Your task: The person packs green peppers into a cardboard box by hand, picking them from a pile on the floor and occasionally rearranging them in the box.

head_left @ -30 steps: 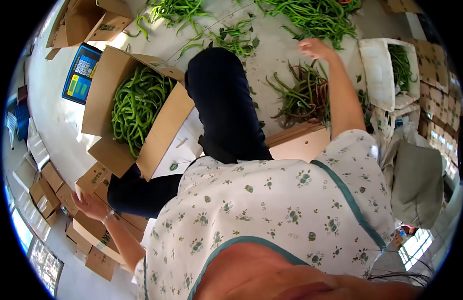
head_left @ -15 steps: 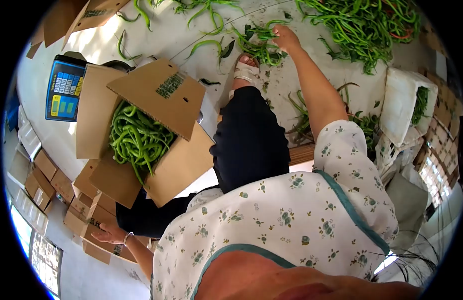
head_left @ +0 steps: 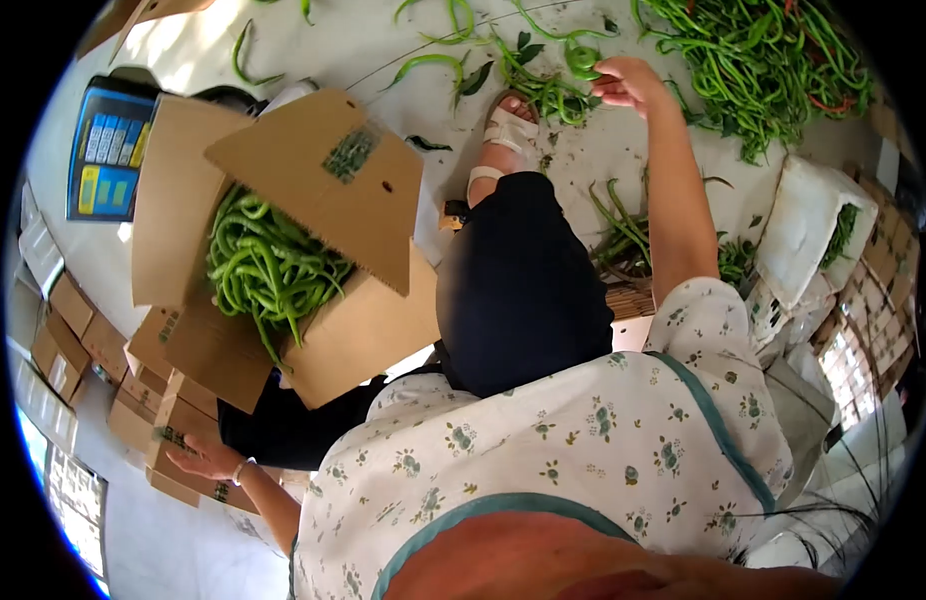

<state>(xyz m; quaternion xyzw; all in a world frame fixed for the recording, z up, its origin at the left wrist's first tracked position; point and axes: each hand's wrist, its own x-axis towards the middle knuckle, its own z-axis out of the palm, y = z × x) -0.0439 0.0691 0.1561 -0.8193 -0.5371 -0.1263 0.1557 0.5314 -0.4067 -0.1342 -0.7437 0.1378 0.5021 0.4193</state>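
Note:
My right hand point(head_left: 628, 84) is above the floor beyond the sandalled foot, its fingers curled, with a curled green pepper point(head_left: 582, 61) at the fingertips. Loose green peppers point(head_left: 555, 98) and dark leaves lie just below and beside it. At the lower left, my left hand point(head_left: 209, 459) is held out with its fingers apart and nothing in it, near stacked cartons. Between the hands, an open cardboard box point(head_left: 368, 325) holds a heap of green peppers point(head_left: 266, 262); one raised flap partly covers the heap.
A large pile of green peppers point(head_left: 748, 65) with a few red ones lies at the upper right. A white foam box point(head_left: 798, 225) stands below it. Left of the carton is a scale with a blue keypad point(head_left: 111, 150). Cardboard boxes point(head_left: 63, 350) are stacked at the far left.
My right hand has drawn back a little to the right from the loose peppers, and a curled pepper now shows at its fingertips. My left hand remains open; the view has shifted slightly.

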